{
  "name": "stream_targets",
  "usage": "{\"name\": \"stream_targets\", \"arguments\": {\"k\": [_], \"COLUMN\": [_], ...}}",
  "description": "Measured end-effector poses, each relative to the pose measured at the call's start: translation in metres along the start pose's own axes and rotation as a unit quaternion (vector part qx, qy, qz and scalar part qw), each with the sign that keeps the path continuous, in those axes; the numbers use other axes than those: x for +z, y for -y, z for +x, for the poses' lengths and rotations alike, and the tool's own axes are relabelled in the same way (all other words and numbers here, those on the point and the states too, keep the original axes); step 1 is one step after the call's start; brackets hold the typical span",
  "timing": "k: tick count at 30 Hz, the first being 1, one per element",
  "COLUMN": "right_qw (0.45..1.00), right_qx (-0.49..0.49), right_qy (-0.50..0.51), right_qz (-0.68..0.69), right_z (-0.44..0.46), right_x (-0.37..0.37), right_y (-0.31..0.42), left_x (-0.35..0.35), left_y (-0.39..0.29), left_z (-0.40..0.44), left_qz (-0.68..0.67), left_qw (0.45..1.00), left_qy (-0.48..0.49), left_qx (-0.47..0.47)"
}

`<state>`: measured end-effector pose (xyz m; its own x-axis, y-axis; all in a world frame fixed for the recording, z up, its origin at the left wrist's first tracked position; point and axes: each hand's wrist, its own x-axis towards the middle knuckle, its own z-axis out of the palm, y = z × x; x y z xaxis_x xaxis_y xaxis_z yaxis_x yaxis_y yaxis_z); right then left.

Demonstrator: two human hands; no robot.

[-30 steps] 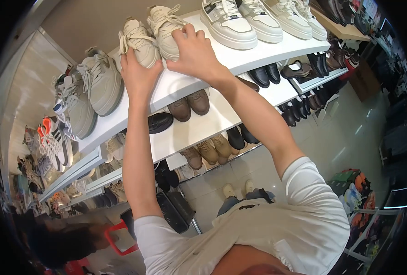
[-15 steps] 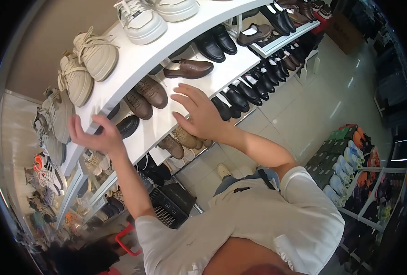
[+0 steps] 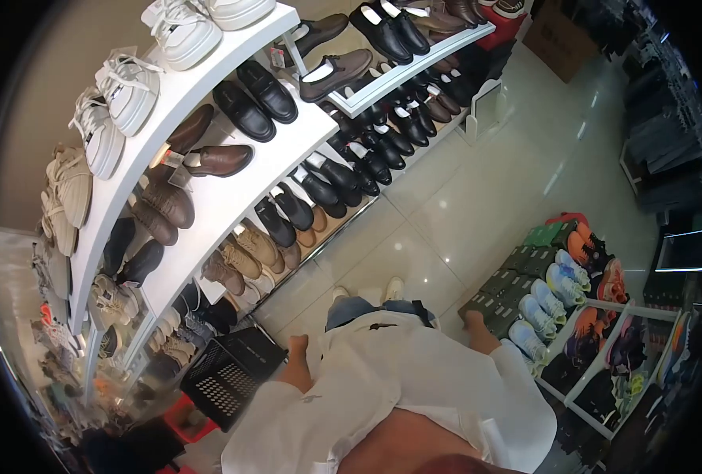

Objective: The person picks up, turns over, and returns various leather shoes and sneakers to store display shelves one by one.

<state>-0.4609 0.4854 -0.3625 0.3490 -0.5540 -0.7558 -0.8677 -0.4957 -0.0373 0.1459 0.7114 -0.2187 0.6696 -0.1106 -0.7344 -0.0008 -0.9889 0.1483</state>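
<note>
My left hand (image 3: 298, 349) hangs low at my side, close to the black perforated basket (image 3: 228, 371); I cannot make out contact or its fingers. At my other side, my right hand (image 3: 475, 323) is down near the stacked dark shoe boxes (image 3: 489, 296), its fingers too small and foreshortened to read. Nothing shows in either hand. Up on the white shelf (image 3: 244, 193), apart from both hands, stand a brown loafer (image 3: 223, 160), a pair of brown lace-up shoes (image 3: 161, 212) and black loafers (image 3: 257, 101).
White sneakers (image 3: 129, 91) line the curved top shelf. Rows of black dress shoes (image 3: 327, 186) fill the lower rack. Light sports shoes (image 3: 540, 308) sit by the boxes on the right. A red basket (image 3: 185, 419) is at lower left. Shiny tiles (image 3: 438, 213) cover the floor.
Both hands have dropped from in front of the shelf to my sides. The view has shifted, and more of the floor and lower shoe rows shows.
</note>
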Motion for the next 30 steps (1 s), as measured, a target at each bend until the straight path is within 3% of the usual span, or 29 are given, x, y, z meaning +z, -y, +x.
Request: {"name": "stream_targets", "arguments": {"k": [1, 2, 3, 5, 6, 7, 8, 9, 11, 15, 17, 21, 22, 24, 26, 30], "right_qw": [0.96, 0.739, 0.549, 0.815, 0.958, 0.957, 0.845, 0.659, 0.684, 0.753, 0.751, 0.83, 0.836, 0.817, 0.796, 0.689], "right_qx": [0.141, 0.374, 0.547, 0.295, -0.004, -0.002, 0.163, 0.311, 0.312, 0.276, 0.239, 0.134, 0.104, 0.06, 0.0, -0.101], "right_qy": [0.114, 0.099, 0.025, 0.054, 0.07, 0.07, 0.067, 0.054, 0.037, -0.037, -0.102, -0.24, -0.273, -0.309, -0.326, -0.357], "right_qz": [0.215, 0.552, 0.632, 0.495, 0.279, 0.282, 0.506, 0.683, 0.659, 0.596, 0.608, 0.485, 0.465, 0.483, 0.511, 0.622], "right_z": [-0.017, -0.033, -0.049, -0.052, -0.047, -0.044, -0.039, -0.03, -0.011, 0.063, 0.105, 0.174, 0.17, 0.174, 0.186, 0.25], "right_x": [-0.018, -0.037, -0.053, -0.042, -0.04, -0.047, -0.06, -0.079, -0.115, -0.198, -0.238, -0.36, -0.419, -0.516, -0.595, -0.704], "right_y": [0.008, 0.017, 0.025, 0.006, -0.006, -0.002, 0.012, 0.019, 0.021, -0.009, -0.025, -0.037, -0.027, -0.007, 0.012, 0.036], "left_x": [-0.003, -0.011, -0.019, 0.022, 0.038, 0.044, 0.049, 0.058, 0.076, 0.072, 0.07, 0.054, 0.053, 0.048, 0.037, 0.018], "left_y": [0.008, 0.005, 0.001, 0.02, 0.023, 0.001, -0.024, -0.062, -0.132, -0.279, -0.344, -0.458, -0.484, -0.523, -0.562, -0.612], "left_z": [-0.005, -0.018, -0.031, 0.021, 0.038, 0.035, 0.03, 0.026, 0.028, 0.023, 0.022, 0.0, -0.001, -0.008, -0.031, -0.071], "left_qz": [-0.06, -0.137, -0.207, -0.212, -0.214, -0.191, -0.167, -0.126, -0.104, -0.106, -0.126, -0.221, -0.237, -0.253, -0.25, -0.286], "left_qw": [0.985, 0.966, 0.938, 0.953, 0.959, 0.967, 0.974, 0.982, 0.984, 0.975, 0.965, 0.936, 0.926, 0.919, 0.893, 0.877], "left_qy": [0.057, 0.083, 0.101, 0.087, 0.079, 0.093, 0.105, 0.131, 0.141, 0.159, 0.188, 0.192, 0.197, 0.198, 0.171, 0.163], "left_qx": [-0.149, -0.203, -0.259, -0.197, -0.166, -0.138, -0.11, -0.052, -0.039, 0.113, 0.131, 0.194, 0.218, 0.231, 0.334, 0.351]}}
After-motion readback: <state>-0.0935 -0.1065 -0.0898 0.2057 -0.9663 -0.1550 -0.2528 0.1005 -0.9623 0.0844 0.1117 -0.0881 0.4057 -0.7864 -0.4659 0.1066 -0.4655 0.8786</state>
